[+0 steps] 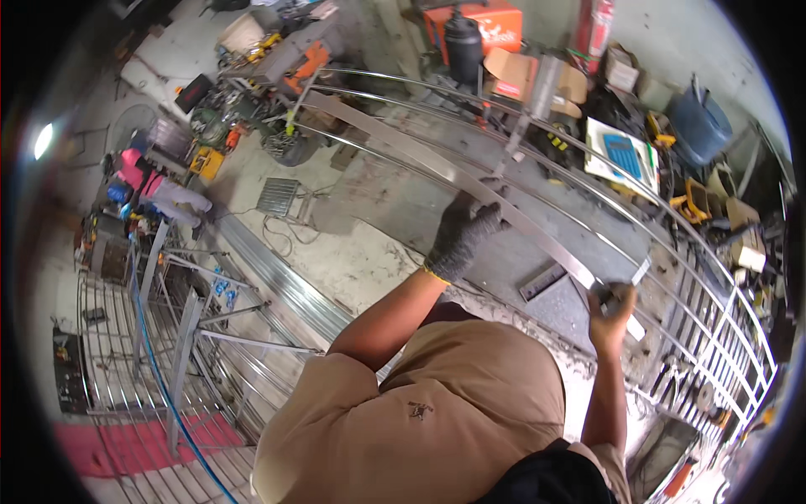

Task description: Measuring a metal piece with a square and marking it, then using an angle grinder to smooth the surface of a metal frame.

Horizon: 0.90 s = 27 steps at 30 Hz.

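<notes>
A long flat metal bar (403, 149) slants from the far left down to the near right, lying over a frame of shiny metal rods (579, 223). My left hand (463, 242), in a dark grey glove with a yellow cuff edge, is closed around the bar near its middle. Close to the bar's near end, my right hand (611, 317) is closed on it, with bare skin at the thumb and wrist. Something dark shows at the right fingers; I cannot tell what it is. Beneath the bar, a metal square-edged piece (543, 282) rests on the grey worktop (499, 273).
Behind the frame are an orange box (495, 25), a black canister (463, 42), an open carton (510, 74) and a blue container (701, 126). A calculator (622, 156) lies on papers. At left, metal racks (126, 353) and another person (151, 181) stand apart from me.
</notes>
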Each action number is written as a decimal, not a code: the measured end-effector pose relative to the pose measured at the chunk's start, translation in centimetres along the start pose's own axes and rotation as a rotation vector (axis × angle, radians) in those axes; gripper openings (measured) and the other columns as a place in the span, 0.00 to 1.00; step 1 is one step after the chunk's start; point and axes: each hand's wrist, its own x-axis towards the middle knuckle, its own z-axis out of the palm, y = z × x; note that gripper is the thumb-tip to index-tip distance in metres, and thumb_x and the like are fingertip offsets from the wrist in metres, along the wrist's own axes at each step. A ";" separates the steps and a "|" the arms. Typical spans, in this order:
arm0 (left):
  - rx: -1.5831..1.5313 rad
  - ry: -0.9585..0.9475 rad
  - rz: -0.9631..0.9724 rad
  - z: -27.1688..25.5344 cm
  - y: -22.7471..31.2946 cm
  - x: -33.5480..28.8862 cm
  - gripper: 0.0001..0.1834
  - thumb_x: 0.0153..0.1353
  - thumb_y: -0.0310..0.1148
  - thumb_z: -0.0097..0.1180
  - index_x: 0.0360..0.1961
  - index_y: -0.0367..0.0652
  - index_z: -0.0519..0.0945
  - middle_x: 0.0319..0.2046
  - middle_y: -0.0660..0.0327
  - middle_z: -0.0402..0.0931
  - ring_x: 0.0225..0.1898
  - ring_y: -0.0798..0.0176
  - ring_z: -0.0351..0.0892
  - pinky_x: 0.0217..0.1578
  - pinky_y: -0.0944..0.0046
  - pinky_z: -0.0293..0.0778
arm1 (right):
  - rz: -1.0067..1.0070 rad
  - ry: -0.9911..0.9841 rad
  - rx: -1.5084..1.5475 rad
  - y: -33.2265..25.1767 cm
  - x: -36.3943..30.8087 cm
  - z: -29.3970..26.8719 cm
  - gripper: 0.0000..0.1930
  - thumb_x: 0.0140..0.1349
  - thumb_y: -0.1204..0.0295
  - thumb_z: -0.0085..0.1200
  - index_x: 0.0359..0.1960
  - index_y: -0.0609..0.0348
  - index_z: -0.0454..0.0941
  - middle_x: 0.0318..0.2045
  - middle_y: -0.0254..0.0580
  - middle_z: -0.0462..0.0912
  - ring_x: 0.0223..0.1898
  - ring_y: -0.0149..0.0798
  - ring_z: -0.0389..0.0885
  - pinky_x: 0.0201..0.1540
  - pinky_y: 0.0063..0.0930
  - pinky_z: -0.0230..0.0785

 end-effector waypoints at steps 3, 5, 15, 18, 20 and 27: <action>0.173 -0.059 0.055 -3.0 1.8 0.4 0.26 0.74 0.27 0.57 0.71 0.36 0.71 0.60 0.55 0.79 0.56 0.60 0.83 0.53 0.58 0.86 | 0.060 0.088 -0.083 1.2 -3.1 -2.7 0.22 0.55 0.85 0.72 0.45 0.57 0.72 0.37 0.36 0.76 0.34 0.32 0.74 0.43 0.29 0.70; 0.239 -0.082 0.089 -4.6 3.0 0.8 0.23 0.74 0.28 0.58 0.68 0.35 0.75 0.60 0.55 0.81 0.56 0.62 0.83 0.50 0.60 0.85 | 0.126 0.157 -0.042 1.4 -5.4 -3.7 0.23 0.55 0.85 0.72 0.44 0.56 0.70 0.40 0.37 0.76 0.37 0.33 0.76 0.46 0.30 0.70; 0.175 -0.351 0.052 -6.9 7.7 4.4 0.21 0.73 0.25 0.60 0.65 0.33 0.78 0.54 0.56 0.85 0.52 0.64 0.85 0.53 0.63 0.81 | 0.187 0.429 -0.214 -1.0 -11.9 -0.9 0.23 0.55 0.84 0.72 0.42 0.55 0.67 0.37 0.34 0.71 0.41 0.36 0.67 0.53 0.32 0.63; 0.258 -0.352 0.092 -9.0 7.9 6.0 0.20 0.73 0.28 0.62 0.62 0.33 0.80 0.49 0.57 0.87 0.49 0.64 0.87 0.50 0.63 0.82 | 0.201 0.430 -0.247 -3.3 -12.3 0.1 0.24 0.55 0.85 0.71 0.43 0.55 0.67 0.38 0.34 0.72 0.42 0.36 0.69 0.55 0.31 0.64; 0.343 -0.335 0.125 -10.6 8.0 6.6 0.20 0.73 0.31 0.63 0.62 0.33 0.81 0.46 0.57 0.88 0.47 0.64 0.87 0.48 0.62 0.83 | 0.183 0.357 -0.210 -5.0 -12.6 0.7 0.23 0.54 0.87 0.70 0.44 0.58 0.69 0.41 0.38 0.74 0.42 0.36 0.72 0.54 0.32 0.67; -0.104 -0.132 -0.538 -17.9 4.8 7.8 0.26 0.77 0.51 0.56 0.59 0.39 0.80 0.40 0.54 0.86 0.40 0.55 0.88 0.45 0.52 0.84 | 0.144 0.270 -0.467 -6.2 -13.8 3.5 0.24 0.51 0.89 0.71 0.48 0.59 0.77 0.39 0.40 0.81 0.44 0.41 0.80 0.54 0.37 0.72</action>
